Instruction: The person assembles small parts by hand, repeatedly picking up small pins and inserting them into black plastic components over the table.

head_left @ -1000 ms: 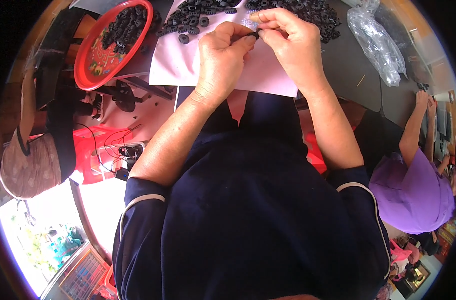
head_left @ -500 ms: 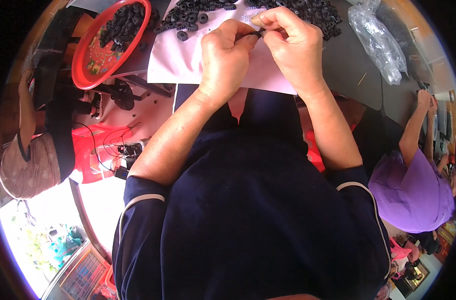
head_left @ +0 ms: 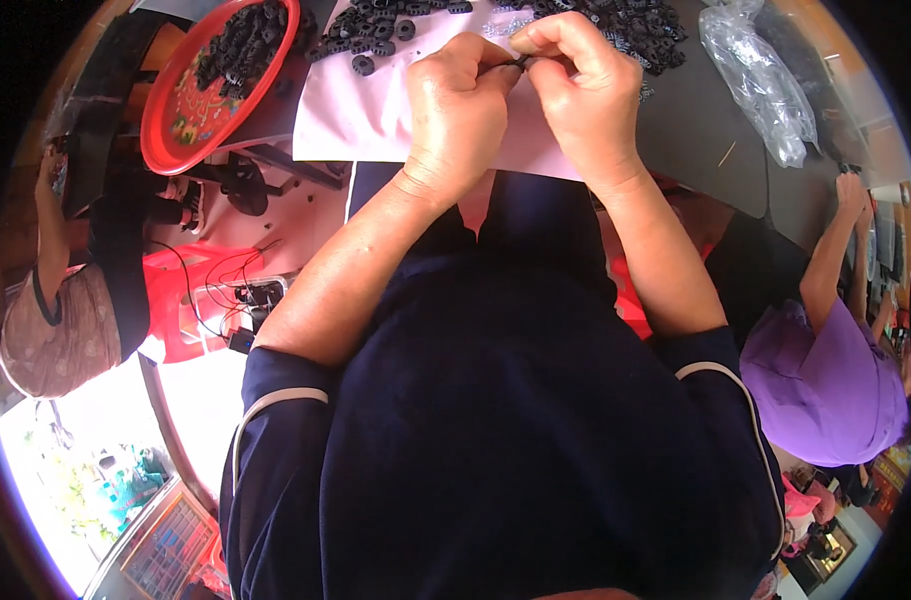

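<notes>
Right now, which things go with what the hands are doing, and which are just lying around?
Seem part of it:
- left hand, pinching a small dark piece
- right hand, fingertips at that piece
- loose black pieces on the pink cloth
- red tray holding more

Seem just lying about:
- clear plastic bag
- thin yellowish stick

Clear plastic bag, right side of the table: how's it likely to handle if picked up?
Clear plastic bag: probably floppy, given the crumpled folds. Likely light, since the film looks thin and see-through. Possibly slippery; the surface shows glossy highlights.
</notes>
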